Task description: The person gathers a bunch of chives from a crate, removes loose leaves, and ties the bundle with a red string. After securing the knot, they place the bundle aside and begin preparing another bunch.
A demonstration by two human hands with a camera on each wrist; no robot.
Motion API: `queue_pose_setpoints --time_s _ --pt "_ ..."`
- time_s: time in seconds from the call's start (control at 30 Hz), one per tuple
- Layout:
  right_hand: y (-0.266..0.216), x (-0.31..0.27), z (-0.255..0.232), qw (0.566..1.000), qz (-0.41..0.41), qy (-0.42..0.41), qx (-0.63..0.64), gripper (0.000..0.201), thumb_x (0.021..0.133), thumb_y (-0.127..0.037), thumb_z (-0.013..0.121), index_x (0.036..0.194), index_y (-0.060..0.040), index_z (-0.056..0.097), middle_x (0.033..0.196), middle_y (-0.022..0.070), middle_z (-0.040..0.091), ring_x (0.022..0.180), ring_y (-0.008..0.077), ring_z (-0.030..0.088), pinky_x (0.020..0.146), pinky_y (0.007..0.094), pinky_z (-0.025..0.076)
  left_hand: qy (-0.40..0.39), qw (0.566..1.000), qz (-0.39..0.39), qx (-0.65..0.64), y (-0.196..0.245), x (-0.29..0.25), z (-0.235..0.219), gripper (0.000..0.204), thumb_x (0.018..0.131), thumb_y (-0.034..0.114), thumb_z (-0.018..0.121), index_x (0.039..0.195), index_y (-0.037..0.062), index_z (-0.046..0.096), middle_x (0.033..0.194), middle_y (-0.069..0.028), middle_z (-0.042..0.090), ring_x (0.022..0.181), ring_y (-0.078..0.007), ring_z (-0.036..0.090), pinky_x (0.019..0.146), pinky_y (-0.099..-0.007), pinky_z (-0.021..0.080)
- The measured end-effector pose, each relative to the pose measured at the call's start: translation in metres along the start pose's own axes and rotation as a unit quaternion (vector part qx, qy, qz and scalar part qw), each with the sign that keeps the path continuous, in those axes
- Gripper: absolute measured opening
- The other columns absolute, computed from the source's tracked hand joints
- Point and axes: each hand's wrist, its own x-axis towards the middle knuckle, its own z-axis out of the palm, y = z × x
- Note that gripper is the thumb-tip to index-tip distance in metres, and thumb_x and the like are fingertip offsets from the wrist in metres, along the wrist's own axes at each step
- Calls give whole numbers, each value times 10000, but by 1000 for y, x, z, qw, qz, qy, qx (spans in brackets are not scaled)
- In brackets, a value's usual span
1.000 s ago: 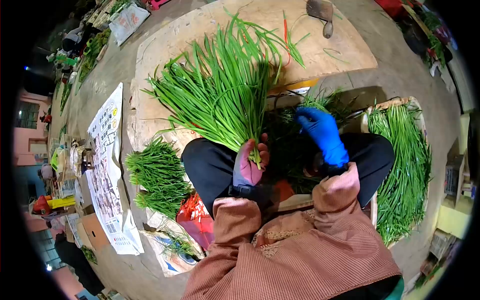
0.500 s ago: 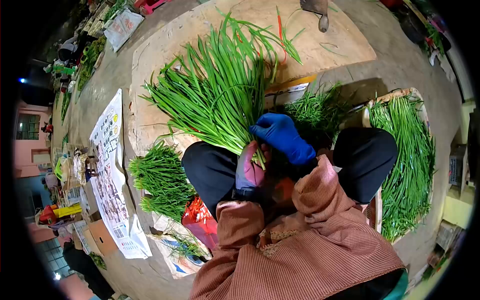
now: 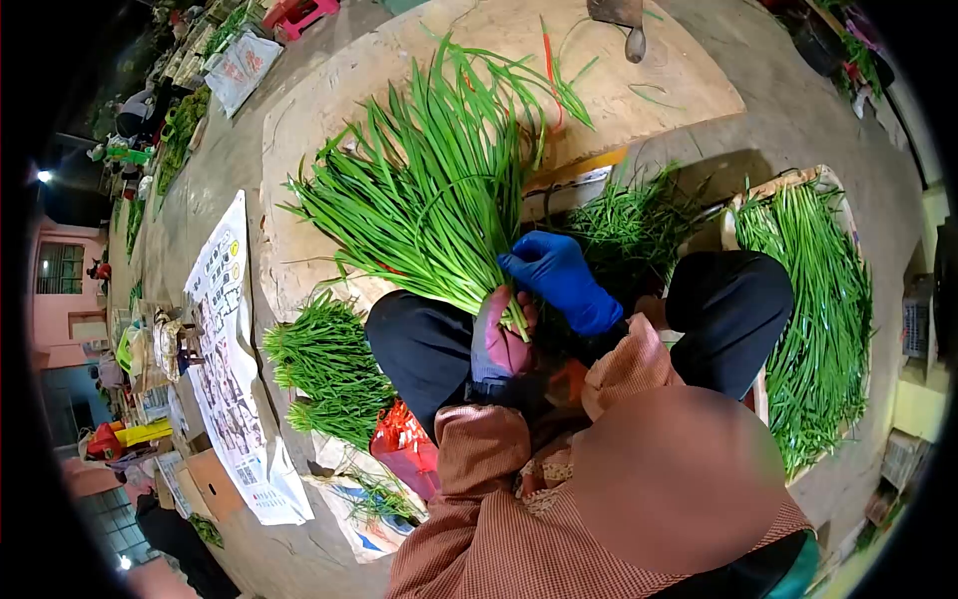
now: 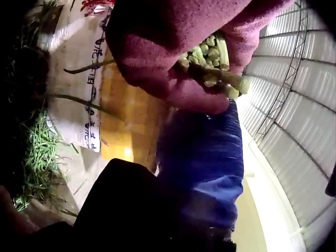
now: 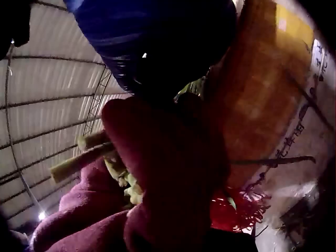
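Note:
In the head view a fanned bunch of garlic chives (image 3: 429, 210) spreads its leaves over a wooden board (image 3: 689, 80). My left hand (image 3: 504, 334), in a pinkish-purple glove, grips the bunch round its pale stem ends. The left wrist view shows the cut ends (image 4: 210, 55) poking out of the curled fingers. Just above that grip, my blue-gloved right hand (image 3: 564, 285) pinches at the right edge of the stems with thumb and fingertips. Its fingertips are hidden in the right wrist view, where the blue glove (image 5: 152, 37) passes above the left hand.
A cleaver (image 3: 629, 25) and red ties (image 3: 551, 70) lie on the board. More chives fill a crate (image 3: 808, 329) to the right, and a stack of chives (image 3: 329, 369) sits left. Loose greens (image 3: 639, 225) lie beyond my knees, and a red bag (image 3: 404, 449) lies beside my left leg.
My right hand has come left from above the loose greens to the chive stems and stays there. The left hand keeps its hold on the bunch.

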Motion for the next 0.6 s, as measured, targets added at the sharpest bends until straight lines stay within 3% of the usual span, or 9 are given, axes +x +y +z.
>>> queue_pose_setpoints --time_s 0.07,0.2,0.23,0.3,0.4,0.47,0.5,0.57,0.6 --pt "2 -4 -1 998 -42 8 50 134 777 -83 667 730 24 601 626 16 576 503 63 540 456 204 426 0 1000 19 -3 -2 0 1 110 859 156 549 929 73 534 827 -53 558 748 -176 546 611 -276 476" --pt "-15 -19 -6 992 -34 -16 116 119 773 -67 667 724 20 603 615 18 569 511 56 536 465 203 426 -41 997 58 -1 -4 3 -6 113 855 141 549 926 54 553 845 -65 580 754 -179 559 616 -280 481" --pt "-24 -26 -7 985 0 -40 167 115 764 -66 675 723 15 605 606 16 567 511 56 534 463 202 421 -41 997 59 -1 -6 2 -5 113 855 141 549 926 54 553 845 -65 580 754 -179 559 616 -280 481" --pt "-38 -37 -12 974 33 -63 217 112 755 -65 684 721 9 607 597 15 565 510 57 532 461 201 416 -4 993 98 63 -9 2 -2 196 841 156 575 988 45 509 803 -83 573 686 -172 553 591 -264 477" --pt "-52 -46 -34 969 45 -77 232 184 785 -180 677 755 -6 625 612 24 579 492 77 513 463 203 413 47 996 73 32 -6 6 -2 184 847 131 558 982 10 526 859 -92 594 678 -199 577 590 -279 488" --pt "-57 -36 -64 975 83 70 192 202 773 -218 695 758 -24 639 580 23 566 479 57 502 454 196 403 27 997 76 8 -3 1 9 230 835 118 577 1030 16 513 906 -106 596 702 -192 583 581 -273 495" --pt "-53 -29 -77 977 78 64 190 202 773 -218 695 758 -24 639 580 23 566 479 57 502 454 196 403 19 996 80 22 -3 -1 14 228 829 110 585 1027 22 516 910 -111 596 710 -189 587 575 -273 498" --pt "-39 -16 -91 989 138 37 -30 309 738 -313 714 780 -16 643 614 83 599 518 136 570 497 255 449 14 994 93 51 -4 -3 17 220 823 94 593 1023 36 523 897 -117 599 731 -187 598 559 -281 506" --pt "-26 -15 -83 990 136 35 -32 309 738 -313 714 780 -16 643 614 83 599 518 136 570 497 255 449 13 994 96 49 -5 -4 17 220 823 94 593 1023 36 523 897 -117 599 731 -187 598 559 -281 506"
